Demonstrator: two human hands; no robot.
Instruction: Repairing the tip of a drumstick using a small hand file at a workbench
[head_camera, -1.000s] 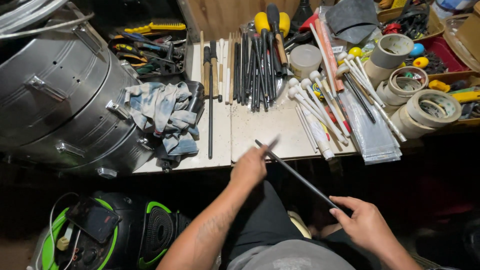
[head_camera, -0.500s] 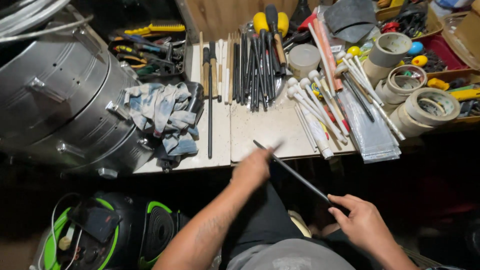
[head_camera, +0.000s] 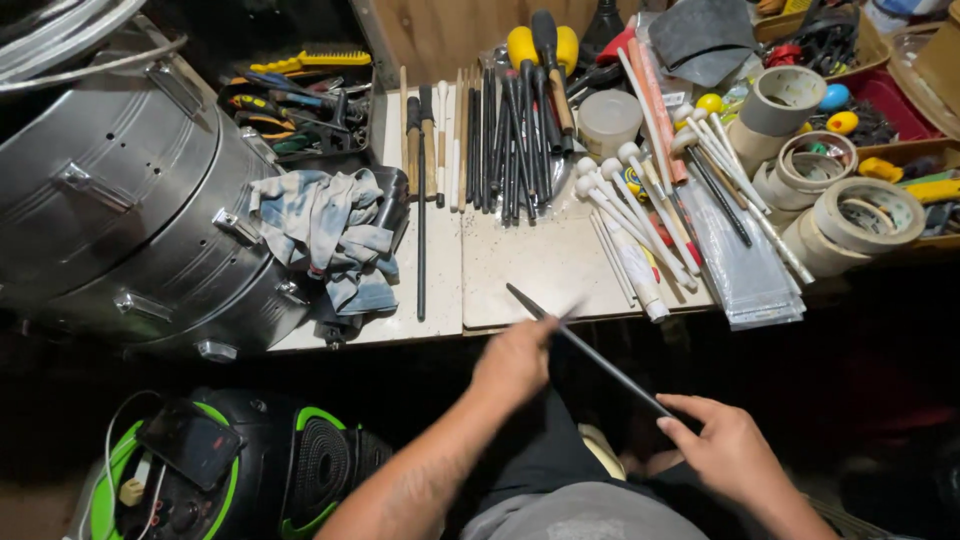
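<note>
My right hand grips the lower end of a long thin dark rod, which slants up and left to a tip over the table's front edge. My left hand is closed beside the rod's upper half. It pinches a small pale piece, blurred by motion, against the rod. Both hands are below the front edge of the pale worktable, over my lap.
On the table lie a row of dark rods and files, white-headed sticks, a crumpled grey rag, tape rolls and clear plastic sleeves. A large metal drum stands left. A green-and-black device sits on the floor.
My left hand has shifted slightly along the rod with the pale piece. The rod and my right hand have stayed almost in place.
</note>
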